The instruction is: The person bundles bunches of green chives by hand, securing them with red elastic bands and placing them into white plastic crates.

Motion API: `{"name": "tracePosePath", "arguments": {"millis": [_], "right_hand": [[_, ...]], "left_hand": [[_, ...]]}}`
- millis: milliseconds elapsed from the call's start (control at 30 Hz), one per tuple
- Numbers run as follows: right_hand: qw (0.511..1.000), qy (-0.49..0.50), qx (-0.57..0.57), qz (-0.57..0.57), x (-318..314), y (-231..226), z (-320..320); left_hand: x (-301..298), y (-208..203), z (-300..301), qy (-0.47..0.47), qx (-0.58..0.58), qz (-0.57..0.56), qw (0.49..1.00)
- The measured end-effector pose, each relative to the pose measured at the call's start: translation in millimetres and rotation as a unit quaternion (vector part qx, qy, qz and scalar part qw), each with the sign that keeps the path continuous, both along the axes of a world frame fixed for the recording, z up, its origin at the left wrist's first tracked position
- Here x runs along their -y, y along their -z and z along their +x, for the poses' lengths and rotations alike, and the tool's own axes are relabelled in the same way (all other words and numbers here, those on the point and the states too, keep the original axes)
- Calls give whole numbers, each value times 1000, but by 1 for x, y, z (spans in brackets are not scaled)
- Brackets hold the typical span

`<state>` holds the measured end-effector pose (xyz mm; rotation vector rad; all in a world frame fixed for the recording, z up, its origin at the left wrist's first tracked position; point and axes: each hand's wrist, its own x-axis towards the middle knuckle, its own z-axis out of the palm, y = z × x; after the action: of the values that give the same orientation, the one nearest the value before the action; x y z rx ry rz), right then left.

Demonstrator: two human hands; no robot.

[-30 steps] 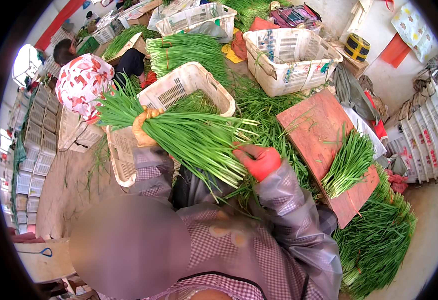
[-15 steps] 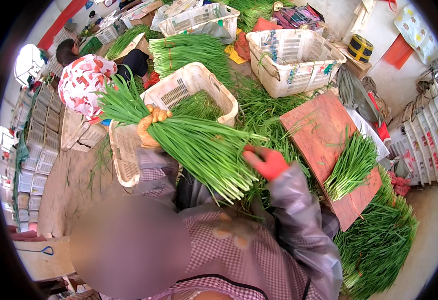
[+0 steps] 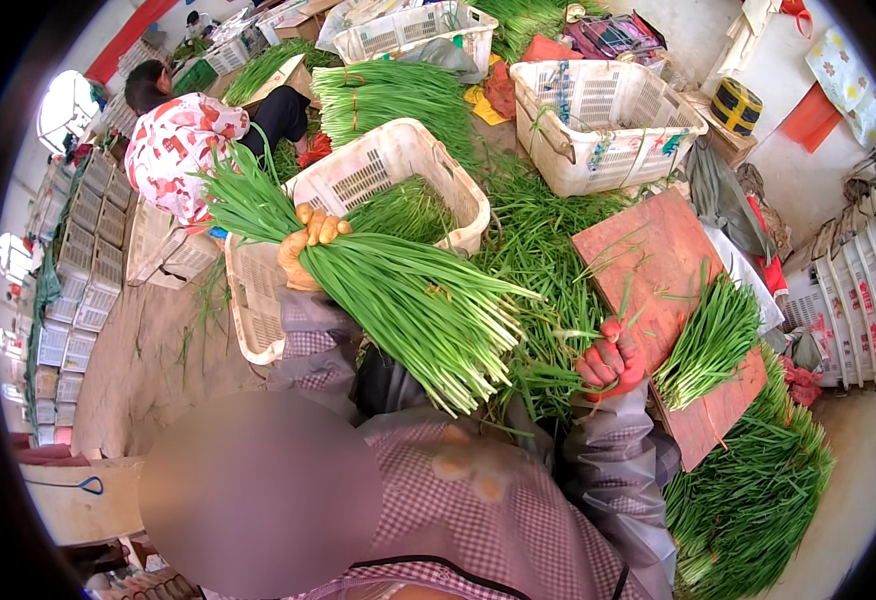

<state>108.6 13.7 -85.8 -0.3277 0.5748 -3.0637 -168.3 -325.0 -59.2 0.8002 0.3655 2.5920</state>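
Observation:
A large bunch of garlic chives (image 3: 408, 290) lies slantwise in front of me, leaf ends up left, pale cut ends down right. My left hand (image 3: 308, 243), in a tan glove, is closed round the leafy part. My right hand (image 3: 613, 362), in a red glove, is apart from the bunch, beside the reddish wooden board (image 3: 623, 245). Its fingers are curled, and a few thin chive blades stick out by them. A smaller pile of chives (image 3: 710, 345) rests on the board. Behind the bunch stands a white plastic crate (image 3: 473, 205) with loose greens inside.
Loose leaves (image 3: 538, 240) cover the floor ahead. Another white crate (image 3: 608, 135) stands beyond, near tied chives (image 3: 388, 105). More chives (image 3: 758, 500) lie right of the board. A co-worker in a red-and-white top (image 3: 183, 150) crouches at the left. Stacked crates (image 3: 83, 260) line the left wall.
My right hand has moved right and slightly down, from the cut ends of the bunch to beside the board, its fingers now curled. My left hand keeps its grip on the bunch.

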Motion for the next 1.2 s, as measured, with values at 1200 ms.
{"name": "tracePosePath", "arguments": {"millis": [1200], "right_hand": [[828, 98, 274, 479, 37, -12, -1]], "left_hand": [[-1, -22, 8, 71, -58, 96, 991]]}}
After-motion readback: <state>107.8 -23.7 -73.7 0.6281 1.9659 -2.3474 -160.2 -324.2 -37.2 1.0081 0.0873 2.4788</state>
